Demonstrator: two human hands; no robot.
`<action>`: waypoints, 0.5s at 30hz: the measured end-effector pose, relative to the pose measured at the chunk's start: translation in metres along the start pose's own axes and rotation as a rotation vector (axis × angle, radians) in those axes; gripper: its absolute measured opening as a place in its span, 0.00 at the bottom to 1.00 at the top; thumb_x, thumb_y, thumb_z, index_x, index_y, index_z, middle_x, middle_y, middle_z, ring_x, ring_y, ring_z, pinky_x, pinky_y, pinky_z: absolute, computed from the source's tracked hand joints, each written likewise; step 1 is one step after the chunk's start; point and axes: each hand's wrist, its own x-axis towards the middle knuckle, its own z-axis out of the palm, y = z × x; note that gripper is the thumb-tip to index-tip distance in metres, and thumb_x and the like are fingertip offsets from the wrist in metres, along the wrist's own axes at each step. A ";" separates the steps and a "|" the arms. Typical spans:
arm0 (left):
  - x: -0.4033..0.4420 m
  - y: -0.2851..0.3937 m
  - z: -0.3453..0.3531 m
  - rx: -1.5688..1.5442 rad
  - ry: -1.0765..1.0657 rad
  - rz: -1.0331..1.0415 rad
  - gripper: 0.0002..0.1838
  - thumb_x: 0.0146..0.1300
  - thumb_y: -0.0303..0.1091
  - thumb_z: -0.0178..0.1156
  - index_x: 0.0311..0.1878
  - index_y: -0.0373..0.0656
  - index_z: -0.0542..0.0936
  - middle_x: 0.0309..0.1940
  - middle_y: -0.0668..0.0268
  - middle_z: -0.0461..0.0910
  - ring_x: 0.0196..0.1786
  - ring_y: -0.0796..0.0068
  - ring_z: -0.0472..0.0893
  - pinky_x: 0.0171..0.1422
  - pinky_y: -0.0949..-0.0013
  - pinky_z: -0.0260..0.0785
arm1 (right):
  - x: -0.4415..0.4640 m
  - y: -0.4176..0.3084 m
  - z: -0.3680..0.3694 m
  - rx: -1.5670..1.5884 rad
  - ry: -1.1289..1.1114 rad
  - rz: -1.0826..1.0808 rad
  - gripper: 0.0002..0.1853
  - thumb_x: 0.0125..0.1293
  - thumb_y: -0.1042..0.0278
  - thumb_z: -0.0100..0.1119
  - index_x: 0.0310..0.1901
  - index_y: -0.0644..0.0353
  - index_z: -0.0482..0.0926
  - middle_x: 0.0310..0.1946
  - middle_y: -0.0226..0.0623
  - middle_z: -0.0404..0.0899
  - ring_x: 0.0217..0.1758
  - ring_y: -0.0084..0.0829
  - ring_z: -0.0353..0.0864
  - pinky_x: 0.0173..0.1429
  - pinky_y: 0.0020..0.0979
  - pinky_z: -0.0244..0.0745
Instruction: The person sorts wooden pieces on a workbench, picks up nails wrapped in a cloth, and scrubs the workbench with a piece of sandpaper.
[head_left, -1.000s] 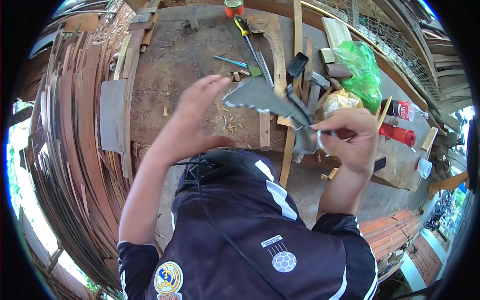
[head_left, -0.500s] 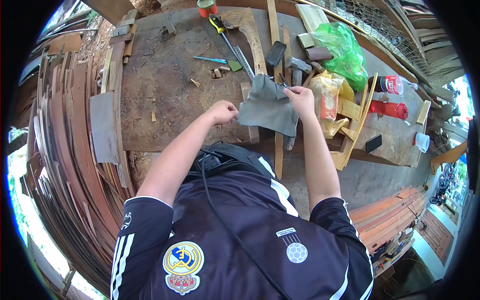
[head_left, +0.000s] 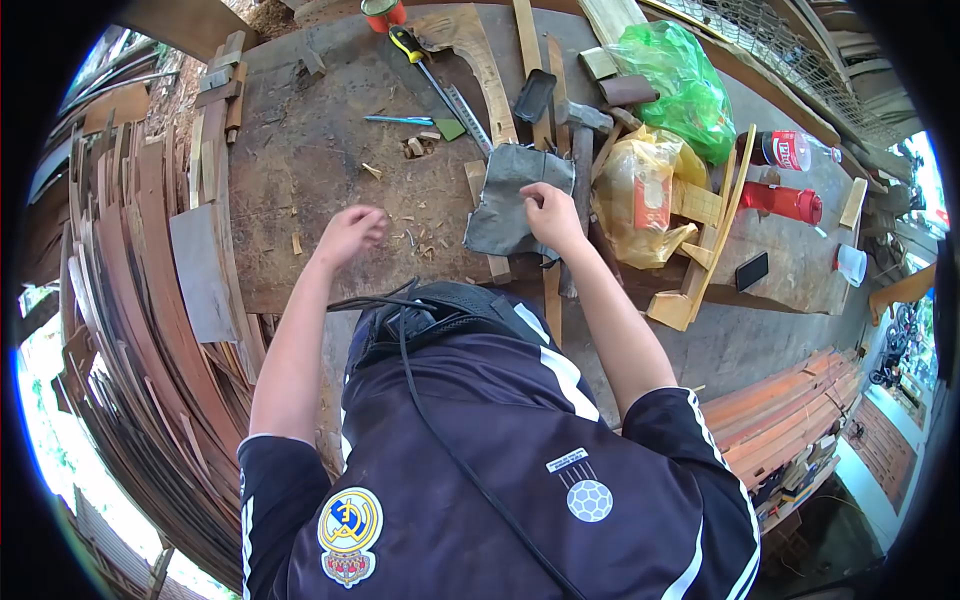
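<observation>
One ragged grey cloth (head_left: 500, 212) | right hand (head_left: 552, 215): fingers on it, grip unclear | left hand (head_left: 352, 236): fingers curled, closure unclear

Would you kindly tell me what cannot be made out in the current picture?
All in the head view:
Right hand: whether its fingers pinch the grey cloth or merely rest on it; the hand itself covers the contact.
Beneath the cloth: the cloth hides whatever lies there.
Yellow bag: its full contents, obscured by creased plastic.
Bottle label: fine print, too small.
Dark shirt: its upper part, cut off by the bottom edge.
</observation>
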 end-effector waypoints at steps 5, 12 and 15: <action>-0.061 -0.066 -0.024 0.026 0.281 -0.102 0.13 0.73 0.41 0.61 0.52 0.43 0.83 0.42 0.68 0.87 0.43 0.78 0.85 0.42 0.73 0.76 | 0.009 0.008 -0.010 -0.045 0.068 0.000 0.16 0.64 0.67 0.65 0.51 0.64 0.85 0.48 0.48 0.87 0.48 0.43 0.89 0.54 0.35 0.82; -0.080 -0.133 -0.042 0.417 0.806 0.088 0.11 0.67 0.35 0.62 0.47 0.39 0.84 0.37 0.56 0.87 0.41 0.66 0.87 0.48 0.64 0.78 | 0.012 -0.008 -0.056 -0.174 0.185 -0.062 0.10 0.62 0.71 0.64 0.44 0.62 0.87 0.40 0.49 0.87 0.45 0.46 0.87 0.53 0.39 0.80; -0.078 -0.123 -0.031 0.437 0.784 0.226 0.10 0.67 0.35 0.62 0.44 0.41 0.85 0.38 0.56 0.87 0.42 0.61 0.88 0.50 0.63 0.78 | 0.011 -0.017 -0.052 -0.208 0.127 -0.144 0.08 0.61 0.73 0.64 0.41 0.62 0.87 0.35 0.46 0.86 0.39 0.44 0.86 0.48 0.38 0.80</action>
